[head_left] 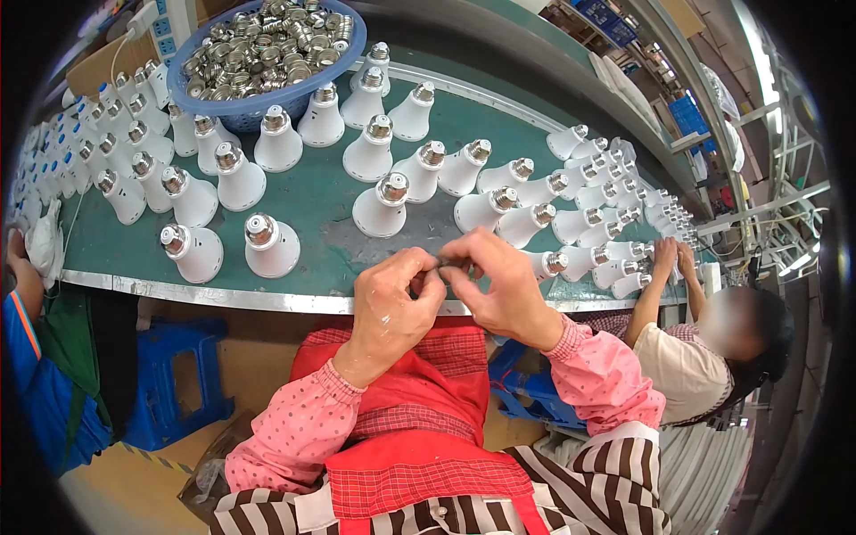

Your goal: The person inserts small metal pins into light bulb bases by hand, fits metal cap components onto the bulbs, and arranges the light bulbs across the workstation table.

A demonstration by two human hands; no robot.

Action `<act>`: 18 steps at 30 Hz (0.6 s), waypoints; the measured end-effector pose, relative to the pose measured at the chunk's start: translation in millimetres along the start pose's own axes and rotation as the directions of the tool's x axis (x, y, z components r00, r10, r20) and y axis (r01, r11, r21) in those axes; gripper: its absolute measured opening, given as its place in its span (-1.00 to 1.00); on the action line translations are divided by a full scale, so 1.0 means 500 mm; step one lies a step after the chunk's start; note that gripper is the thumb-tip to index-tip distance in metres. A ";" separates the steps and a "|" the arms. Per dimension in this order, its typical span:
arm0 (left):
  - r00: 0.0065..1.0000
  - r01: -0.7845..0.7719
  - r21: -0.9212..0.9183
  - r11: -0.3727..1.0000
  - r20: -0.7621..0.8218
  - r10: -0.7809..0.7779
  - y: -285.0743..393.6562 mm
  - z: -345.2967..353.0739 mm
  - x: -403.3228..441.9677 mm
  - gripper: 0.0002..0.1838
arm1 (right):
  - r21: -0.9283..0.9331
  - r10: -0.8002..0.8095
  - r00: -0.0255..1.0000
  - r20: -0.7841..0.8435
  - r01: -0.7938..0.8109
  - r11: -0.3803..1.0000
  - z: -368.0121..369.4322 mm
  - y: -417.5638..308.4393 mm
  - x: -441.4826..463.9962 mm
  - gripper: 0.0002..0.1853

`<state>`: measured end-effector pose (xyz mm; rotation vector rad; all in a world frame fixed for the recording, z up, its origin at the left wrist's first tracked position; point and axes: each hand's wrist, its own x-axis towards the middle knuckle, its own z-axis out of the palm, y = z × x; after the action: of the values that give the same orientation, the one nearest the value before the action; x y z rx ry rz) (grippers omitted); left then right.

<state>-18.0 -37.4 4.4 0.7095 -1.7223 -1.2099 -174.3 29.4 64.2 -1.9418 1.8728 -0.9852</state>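
Fingertip work above the near edge of the surface [321,242]. The left hand [392,299] and right hand [501,283] meet at their tips, fingers bent inward; whether either grip is open or closed on a small part cannot be told, since the fingers hide what lies between. Step in hand, as judged: fine two-handed handling. The nearest light bulb [379,217] stands cap-up just beyond the hands; another bulb [541,261] lies close beside the right hand. Far left: basket [236,107] of metal screw caps [267,55]. The next move calls for steady, opposed fingertips and clearance from neighbouring bulbs
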 end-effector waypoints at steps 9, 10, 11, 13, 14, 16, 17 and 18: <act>0.923 0.356 -0.279 0.892 0.253 -0.290 0.011 -0.032 0.008 -0.94 | 0.162 0.075 0.981 0.179 -0.105 0.981 -0.036 0.007 0.011 -0.87; 0.923 0.358 -0.285 0.889 0.253 -0.290 0.009 -0.035 0.009 -0.95 | 0.223 0.144 0.973 0.180 -0.183 0.958 -0.037 0.013 0.008 -0.89; 0.924 0.360 -0.279 0.890 0.239 -0.299 0.008 -0.039 0.010 -0.95 | 0.283 0.211 0.960 0.185 -0.258 0.924 -0.040 0.018 0.005 -0.90; 0.926 0.365 -0.265 0.892 0.203 -0.319 0.011 -0.050 0.012 -0.95 | 0.255 0.252 0.925 0.283 -0.326 0.911 -0.055 0.008 -0.002 -0.86; 0.924 0.370 -0.258 0.893 0.205 -0.324 0.014 -0.053 0.011 -0.95 | 0.219 0.216 0.917 0.335 -0.298 0.929 -0.057 0.001 -0.010 -0.86; 0.917 0.381 -0.245 0.891 0.221 -0.331 0.022 -0.052 0.006 -0.95 | 0.120 0.131 0.939 0.319 -0.177 0.977 -0.051 -0.014 -0.023 -0.86; 0.918 0.376 -0.244 0.894 0.229 -0.324 0.025 -0.046 0.002 -0.95 | 0.124 0.142 0.958 0.250 -0.178 0.976 -0.046 -0.018 -0.027 -0.84; 0.919 0.370 -0.242 0.897 0.238 -0.315 0.028 -0.041 -0.003 -0.93 | 0.128 0.153 0.972 0.180 -0.177 0.976 -0.041 -0.022 -0.029 -0.82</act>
<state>1.4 -39.9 19.6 0.7621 -1.5681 -1.7843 -177.6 50.0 81.8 -1.7000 1.7841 -0.8514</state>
